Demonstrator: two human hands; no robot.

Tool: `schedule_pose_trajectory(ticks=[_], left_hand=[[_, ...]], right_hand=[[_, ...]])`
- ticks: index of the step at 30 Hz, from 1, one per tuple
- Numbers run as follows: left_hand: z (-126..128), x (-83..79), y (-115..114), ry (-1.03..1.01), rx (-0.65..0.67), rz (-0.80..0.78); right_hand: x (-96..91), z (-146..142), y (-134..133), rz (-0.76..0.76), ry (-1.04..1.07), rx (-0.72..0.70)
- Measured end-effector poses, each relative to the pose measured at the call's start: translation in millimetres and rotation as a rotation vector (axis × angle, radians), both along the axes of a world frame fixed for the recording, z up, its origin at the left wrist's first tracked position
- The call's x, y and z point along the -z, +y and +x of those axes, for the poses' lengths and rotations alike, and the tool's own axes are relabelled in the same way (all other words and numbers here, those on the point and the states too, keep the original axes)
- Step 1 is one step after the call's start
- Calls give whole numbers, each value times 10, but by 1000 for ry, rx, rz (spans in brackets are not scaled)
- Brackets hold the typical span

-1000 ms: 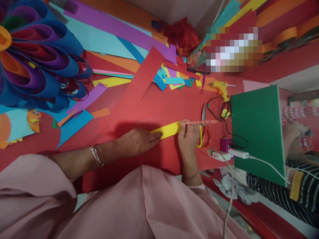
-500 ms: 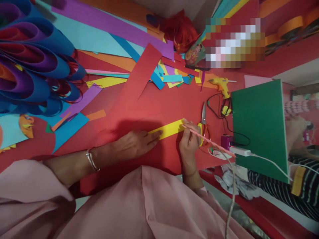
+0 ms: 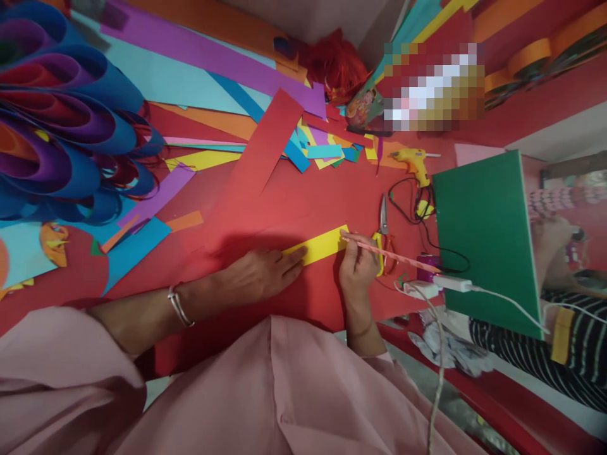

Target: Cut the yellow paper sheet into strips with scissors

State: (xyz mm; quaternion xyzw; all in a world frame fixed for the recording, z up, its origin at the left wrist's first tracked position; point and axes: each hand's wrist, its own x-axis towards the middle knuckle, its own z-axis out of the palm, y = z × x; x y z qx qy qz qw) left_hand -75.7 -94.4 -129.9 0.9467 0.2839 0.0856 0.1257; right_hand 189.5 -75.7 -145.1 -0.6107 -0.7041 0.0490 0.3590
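Note:
A strip of yellow paper (image 3: 325,245) lies slantwise on the red tabletop (image 3: 327,196). My left hand (image 3: 260,273) rests flat across its left part, fingers stretched out and pressing it down; that end of the strip is hidden beneath them. At the strip's right end my right hand (image 3: 359,262) pinches a long pink pencil (image 3: 398,258) in a writing grip. The pencil's point is at the strip's upper right corner, and its shaft slants away to the right. Any mark on the paper is too small to make out.
Scissors (image 3: 384,230) lie just right of my right hand, near a yellow glue gun (image 3: 412,163) with a black cord. A green board (image 3: 481,240) stands at the right, with another person's arm (image 3: 552,249) beyond it. Rolled paper loops (image 3: 61,126) and coloured offcuts (image 3: 325,150) lie left and behind.
The pencil's far end has swung up, so the shaft slopes less. My right hand has shifted slightly at the strip's end. My left hand stays on the paper; the view has moved a little.

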Motion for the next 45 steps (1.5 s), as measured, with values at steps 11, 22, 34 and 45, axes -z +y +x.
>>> schedule_pose_trajectory(ticks=[11,22,34,45], left_hand=[[21,-120,-63,220,56,171],[49,-131,-82,266,67,175],[32,-109,-144,238,45,174],[-5,-288,-101,240,69,140]], right_hand=[[31,-2,23,55,-30,-33],[46,1,37,37,-11,-36],[51,1,37,48,-16,-35],[55,1,56,71,-41,-37]])
